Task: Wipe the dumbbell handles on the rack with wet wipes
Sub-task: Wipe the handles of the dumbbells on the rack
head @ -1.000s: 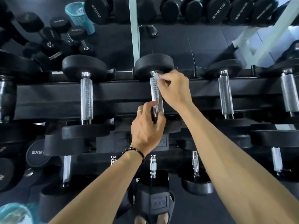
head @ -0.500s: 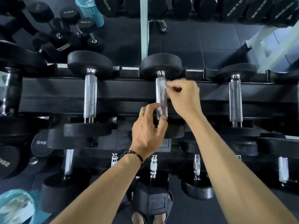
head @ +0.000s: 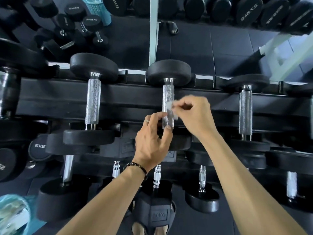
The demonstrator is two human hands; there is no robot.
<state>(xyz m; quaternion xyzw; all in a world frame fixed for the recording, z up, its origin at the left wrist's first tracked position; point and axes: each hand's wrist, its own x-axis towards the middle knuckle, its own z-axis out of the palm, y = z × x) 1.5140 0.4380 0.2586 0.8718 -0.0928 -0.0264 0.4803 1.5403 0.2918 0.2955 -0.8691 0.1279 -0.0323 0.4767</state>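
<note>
Knurled steel runs across the rack's [head: 118,99] top tier. At left, a dumbbell handle [head: 92,101] lies bare, awaiting its turn. At centre, the left hand [head: 151,143] steadies the near end of the middle handle [head: 168,97], thumb and fingers [head: 156,117] loosely closed around it. Just right of it, the right hand [head: 194,114] pinches a small wet wipe [head: 170,107] against the handle's mid-length. To do this well, I judge the wipe should wrap the bar and travel its full length while the left hand rolls it, so the underside gets cleaned. Further right, another handle [head: 245,109] waits.
</note>
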